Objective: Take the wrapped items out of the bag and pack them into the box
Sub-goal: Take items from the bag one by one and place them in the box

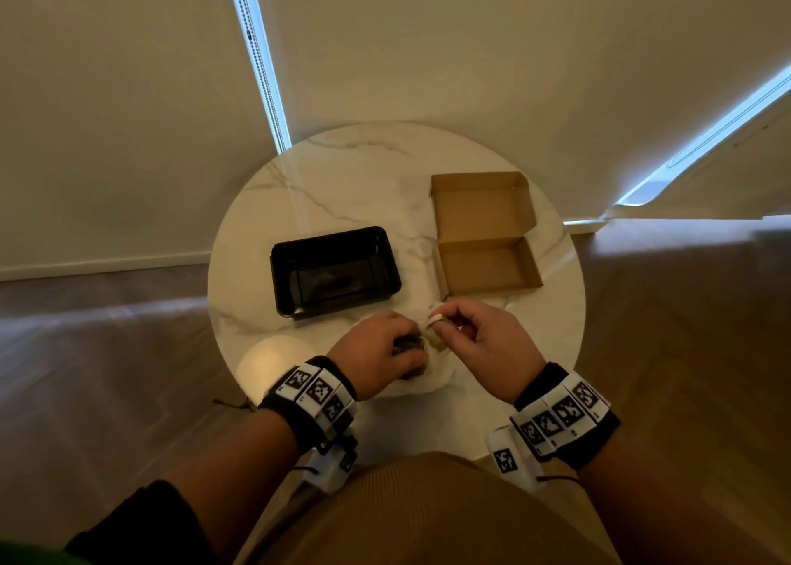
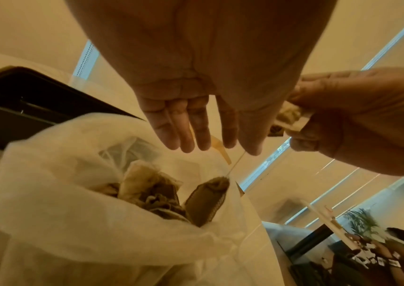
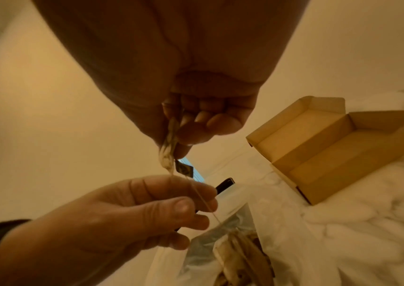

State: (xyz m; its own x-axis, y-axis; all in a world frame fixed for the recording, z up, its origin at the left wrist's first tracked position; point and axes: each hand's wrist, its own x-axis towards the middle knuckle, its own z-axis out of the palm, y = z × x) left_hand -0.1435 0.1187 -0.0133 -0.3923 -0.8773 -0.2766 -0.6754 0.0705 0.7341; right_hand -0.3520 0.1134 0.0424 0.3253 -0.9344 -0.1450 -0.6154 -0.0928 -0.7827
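Head view: both hands meet over the white bag [image 1: 432, 376] at the near edge of the round table [image 1: 364, 170]. The right hand [image 1: 483, 342] pinches a small wrapped item [image 3: 169, 152] between thumb and fingers, held above the bag's mouth. A thin string [image 3: 203, 201] runs down from it into the bag, crossing the left hand [image 1: 376, 350], whose straight fingers [image 2: 183, 127] hang just over the opening, with the thumb touching the string. More wrapped items [image 2: 156, 195] lie inside the bag. An open cardboard box [image 1: 488, 264] sits far right, a black tray [image 1: 278, 264] far left.
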